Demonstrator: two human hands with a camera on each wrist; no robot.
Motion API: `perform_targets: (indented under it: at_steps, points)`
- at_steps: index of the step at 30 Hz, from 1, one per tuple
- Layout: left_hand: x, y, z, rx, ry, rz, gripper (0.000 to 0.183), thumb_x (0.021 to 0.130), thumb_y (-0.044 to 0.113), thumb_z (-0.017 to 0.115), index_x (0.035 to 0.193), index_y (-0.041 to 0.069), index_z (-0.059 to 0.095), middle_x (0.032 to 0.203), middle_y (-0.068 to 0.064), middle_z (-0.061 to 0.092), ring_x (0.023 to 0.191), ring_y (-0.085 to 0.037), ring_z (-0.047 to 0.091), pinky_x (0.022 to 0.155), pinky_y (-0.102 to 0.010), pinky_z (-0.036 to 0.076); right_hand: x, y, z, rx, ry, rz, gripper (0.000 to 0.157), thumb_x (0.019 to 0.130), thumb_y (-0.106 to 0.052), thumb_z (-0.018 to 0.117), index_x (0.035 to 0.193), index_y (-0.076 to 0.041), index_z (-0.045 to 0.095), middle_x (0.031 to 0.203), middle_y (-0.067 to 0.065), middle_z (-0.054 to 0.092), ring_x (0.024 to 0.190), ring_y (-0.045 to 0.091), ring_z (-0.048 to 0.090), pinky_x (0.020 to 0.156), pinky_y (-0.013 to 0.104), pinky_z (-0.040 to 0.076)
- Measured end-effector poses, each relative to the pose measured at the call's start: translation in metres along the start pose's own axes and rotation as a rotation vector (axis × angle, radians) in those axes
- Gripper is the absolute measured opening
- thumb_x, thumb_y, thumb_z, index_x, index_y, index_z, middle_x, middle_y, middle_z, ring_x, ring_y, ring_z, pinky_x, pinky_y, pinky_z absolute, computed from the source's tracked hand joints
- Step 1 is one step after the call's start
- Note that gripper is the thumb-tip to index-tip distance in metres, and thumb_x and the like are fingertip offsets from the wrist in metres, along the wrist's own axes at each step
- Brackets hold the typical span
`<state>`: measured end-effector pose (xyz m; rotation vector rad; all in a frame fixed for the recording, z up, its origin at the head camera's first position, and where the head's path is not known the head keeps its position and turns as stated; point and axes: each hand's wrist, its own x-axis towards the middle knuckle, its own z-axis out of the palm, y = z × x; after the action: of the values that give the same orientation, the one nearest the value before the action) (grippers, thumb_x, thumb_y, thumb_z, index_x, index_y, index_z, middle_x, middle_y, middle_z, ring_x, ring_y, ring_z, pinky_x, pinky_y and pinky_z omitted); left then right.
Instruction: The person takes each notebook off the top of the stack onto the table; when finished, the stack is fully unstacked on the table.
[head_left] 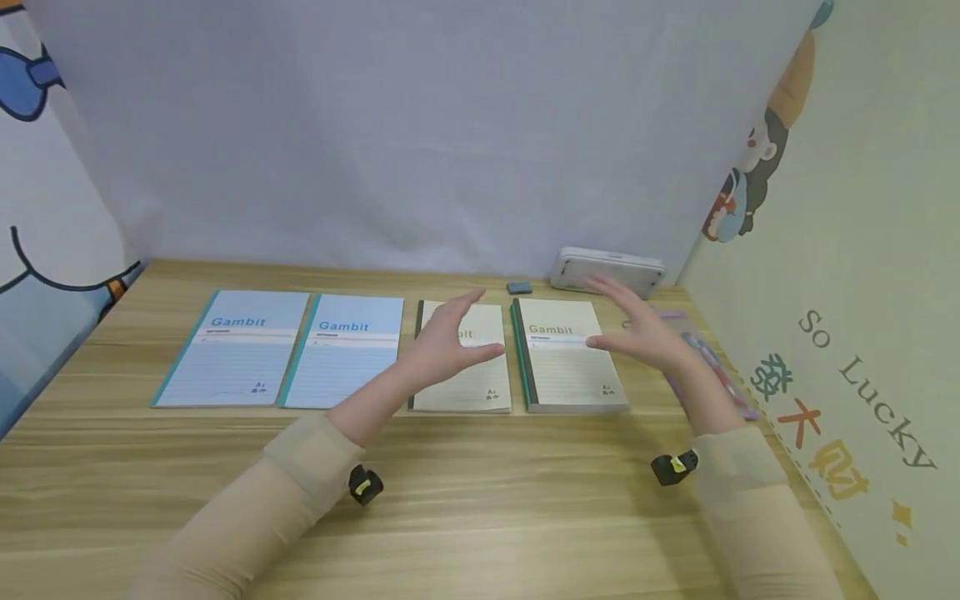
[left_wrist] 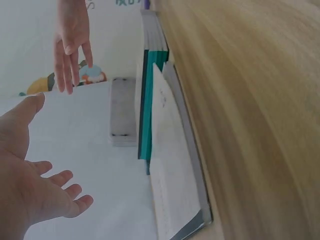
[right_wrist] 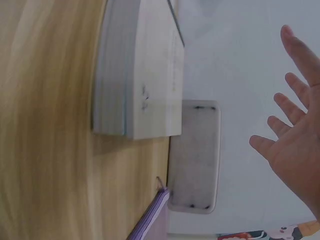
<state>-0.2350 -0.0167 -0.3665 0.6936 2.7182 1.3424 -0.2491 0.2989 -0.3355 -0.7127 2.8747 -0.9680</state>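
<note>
Four piles of Gambit notebooks lie in a row on the wooden table. Two have blue covers, a far-left notebook [head_left: 232,358] and a second blue notebook [head_left: 345,358]. Right of them is a cream notebook [head_left: 457,383], then a thicker cream notebook stack [head_left: 570,375] with green-edged books under the top one. My left hand [head_left: 446,346] hovers over the single cream notebook, fingers spread, holding nothing. Over the right side of the stack hangs my right hand [head_left: 641,333], also spread and holding nothing. Both wrist views show the palms raised above the notebooks.
A white box-like case [head_left: 611,271] stands against the back cloth. Beside it lies a small blue-grey block [head_left: 519,287]. A purple-edged pouch [head_left: 708,358] sits by the right wall, which carries printed lettering.
</note>
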Motion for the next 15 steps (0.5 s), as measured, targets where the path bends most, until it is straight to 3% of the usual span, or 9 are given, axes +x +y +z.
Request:
perform_targets:
  at_steps: [7,12,15]
  points:
    - [0.022,-0.01,0.04,0.036,-0.083,0.018,0.094,0.079,0.045,0.073,0.15,0.011,0.023,0.154,-0.009,0.025,0.142,-0.031,0.018,0.114,-0.05,0.019,-0.015,0.032,0.004,0.016,-0.037,0.078,0.085,0.083,-0.029,0.073,0.151,-0.012,0.023,0.159,0.006,0.008,0.141,0.042,0.013,0.105,0.068,0.016]
    - [0.035,-0.012,0.057,0.105,-0.117,0.013,0.098,0.078,0.047,0.074,0.151,0.01,0.02,0.156,-0.011,0.021,0.143,-0.033,0.014,0.114,-0.053,0.015,-0.019,0.047,0.009,-0.016,-0.04,0.087,0.085,0.083,-0.03,0.072,0.15,-0.01,0.024,0.158,0.012,0.01,0.139,0.045,0.018,0.104,0.069,0.018]
    - [0.042,-0.013,0.064,0.155,-0.148,0.0,0.102,0.076,0.051,0.074,0.151,0.01,0.018,0.157,-0.012,0.017,0.144,-0.034,0.012,0.113,-0.056,0.015,-0.021,0.053,0.01,-0.01,-0.06,0.105,0.085,0.084,-0.031,0.072,0.15,-0.009,0.023,0.158,0.014,0.009,0.141,0.045,0.011,0.105,0.069,0.015]
